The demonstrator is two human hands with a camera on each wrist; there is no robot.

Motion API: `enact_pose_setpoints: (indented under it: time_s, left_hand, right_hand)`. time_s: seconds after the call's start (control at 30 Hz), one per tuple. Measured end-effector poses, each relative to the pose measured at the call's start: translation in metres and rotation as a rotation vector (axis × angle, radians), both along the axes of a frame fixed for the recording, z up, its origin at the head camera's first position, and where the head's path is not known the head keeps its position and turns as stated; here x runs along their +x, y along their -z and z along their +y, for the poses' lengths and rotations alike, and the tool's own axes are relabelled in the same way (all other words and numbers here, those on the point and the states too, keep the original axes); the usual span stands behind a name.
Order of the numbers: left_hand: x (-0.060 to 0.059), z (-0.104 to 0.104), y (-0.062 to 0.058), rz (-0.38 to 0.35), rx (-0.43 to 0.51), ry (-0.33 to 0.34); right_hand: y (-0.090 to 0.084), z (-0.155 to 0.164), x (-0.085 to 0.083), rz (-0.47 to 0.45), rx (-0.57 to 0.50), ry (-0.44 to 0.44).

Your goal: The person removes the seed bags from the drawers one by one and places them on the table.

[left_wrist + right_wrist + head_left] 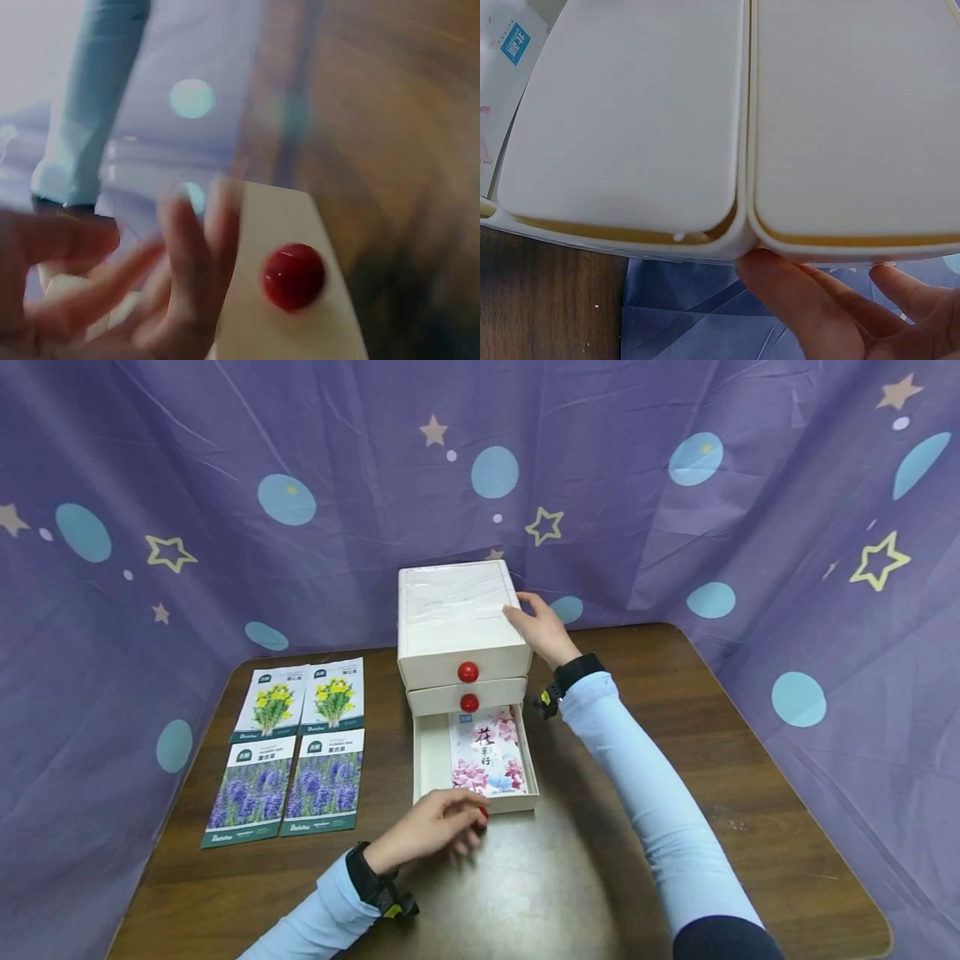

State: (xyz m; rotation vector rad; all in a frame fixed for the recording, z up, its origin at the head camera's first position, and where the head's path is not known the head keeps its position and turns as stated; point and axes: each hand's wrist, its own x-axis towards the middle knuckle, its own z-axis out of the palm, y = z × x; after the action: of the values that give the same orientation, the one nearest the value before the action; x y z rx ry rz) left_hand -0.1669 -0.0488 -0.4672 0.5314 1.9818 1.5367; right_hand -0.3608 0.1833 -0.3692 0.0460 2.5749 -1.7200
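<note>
Beside the cream drawer cabinet [461,627], four seed packets [292,752] lie flat on the table [750,793]. Its bottom drawer [427,760] stands open, a flowered packet [487,752] inside. Left hand [438,831] curls over the red knob [294,276] — the left wrist view shows relaxed fingers beside it, not gripping. Right hand [542,628] rests open-fingered against the cabinet's side.

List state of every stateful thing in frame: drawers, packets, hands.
White three-drawer plastic chest: upright on the brown wooden table.
Top drawer: closed.
Middle drawer: closed.
Bottom drawer: pulled open.
Pink floral seed packet: lying flat in the bottom drawer.
Four flower seed packets: flat on the table, left of the chest.
Left hand: at the bottom drawer's red knob.
Right hand: steadying the chest's top right side.
</note>
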Motion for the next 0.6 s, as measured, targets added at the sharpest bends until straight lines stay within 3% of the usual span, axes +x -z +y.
enact_pose_setpoints:
  time_s: [0.1,0.2,0.4,0.6]
  left_hand:
    - [-0.013,0.001,-0.006,0.023,0.047,-0.189]
    - [-0.023,0.0,-0.006,-0.067,0.054,-0.307]
    - [-0.037,0.0,-0.001,-0.28,0.085,-0.319]
    - [-0.046,0.002,0.002,-0.331,0.068,-0.338]
  right_hand:
    - [0.0,0.0,0.001,-0.001,-0.001,0.002]
    - [0.001,0.0,0.001,-0.009,0.006,0.0]
    - [0.001,0.0,0.002,-0.012,0.008,0.004]
    - [0.0,-0.001,0.002,-0.007,0.008,0.011]
